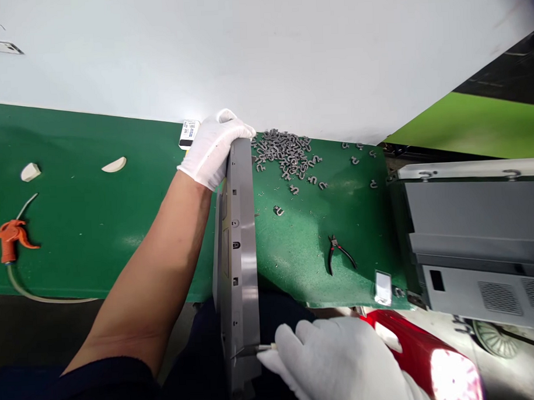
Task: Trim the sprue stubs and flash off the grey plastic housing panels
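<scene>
The gray sheet-metal panel stands on edge at the near margin of the green-topped bench, with its long axis running away from the wearer, nearly straight up the view, and a row of small holes and square cut-outs along its visible face. The left hand, in a white cotton glove, maintains a clenched grip over the panel's far end. The right hand, also gloved, is clenched around a thin metal shaft, whose tip lies against the panel's face near the near end. A glossy red object lies just beyond the right hand; its type cannot be determined from this view. A heap of dark gray U-shaped metal clips lies loose on the bench just beyond the panel, with single clips scattered around it. Small red-and-black-handled pliers lie on the bench between the clips and the bench's near edge. Left of the panel are an orange air blow gun with its pale hose and two off-white chips. A gray metal housing with vent slots stands at the right end of the bench.
</scene>
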Available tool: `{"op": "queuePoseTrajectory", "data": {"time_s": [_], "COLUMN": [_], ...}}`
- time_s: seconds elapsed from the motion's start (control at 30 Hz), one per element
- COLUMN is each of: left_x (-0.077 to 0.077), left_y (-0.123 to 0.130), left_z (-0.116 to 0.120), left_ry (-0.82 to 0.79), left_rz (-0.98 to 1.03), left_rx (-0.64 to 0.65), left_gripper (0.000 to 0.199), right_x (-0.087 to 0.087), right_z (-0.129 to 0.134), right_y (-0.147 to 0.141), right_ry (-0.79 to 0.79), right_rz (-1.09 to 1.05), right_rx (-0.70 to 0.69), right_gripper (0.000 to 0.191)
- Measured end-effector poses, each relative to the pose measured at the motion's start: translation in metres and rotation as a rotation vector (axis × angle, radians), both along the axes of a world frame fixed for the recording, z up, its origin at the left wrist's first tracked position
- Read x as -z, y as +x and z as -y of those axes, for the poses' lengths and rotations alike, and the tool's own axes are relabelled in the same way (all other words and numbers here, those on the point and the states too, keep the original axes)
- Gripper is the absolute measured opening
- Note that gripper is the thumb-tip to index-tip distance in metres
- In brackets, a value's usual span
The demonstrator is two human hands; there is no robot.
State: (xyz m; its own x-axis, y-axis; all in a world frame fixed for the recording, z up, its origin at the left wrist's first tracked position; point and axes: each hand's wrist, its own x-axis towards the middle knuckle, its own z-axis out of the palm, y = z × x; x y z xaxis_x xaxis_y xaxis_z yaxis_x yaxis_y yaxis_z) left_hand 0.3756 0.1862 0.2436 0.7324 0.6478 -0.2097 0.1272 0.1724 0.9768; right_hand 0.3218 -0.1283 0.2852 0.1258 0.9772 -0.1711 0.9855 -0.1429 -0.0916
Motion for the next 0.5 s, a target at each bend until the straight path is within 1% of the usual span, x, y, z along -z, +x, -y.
{"op": "queuePoseTrajectory", "data": {"time_s": [0.2,0.5], "left_x": [0.0017,0.0], "left_y": [0.0011,0.0012], "left_z": [-0.0006,0.0018], "left_ry": [-0.04,0.008], "left_rz": [0.057,0.007], "left_rx": [0.004,-0.001], "left_gripper": [0.027,0.026], "right_x": [0.0101,0.0095], "right_z": [0.005,0.0057], "right_y": [-0.0041,-0.002], "right_ry": [0.039,0.046], "right_rz": [-0.002,-0.006], "right_rx": [0.021,0.007], "right_gripper": [0.05,0.049]}}
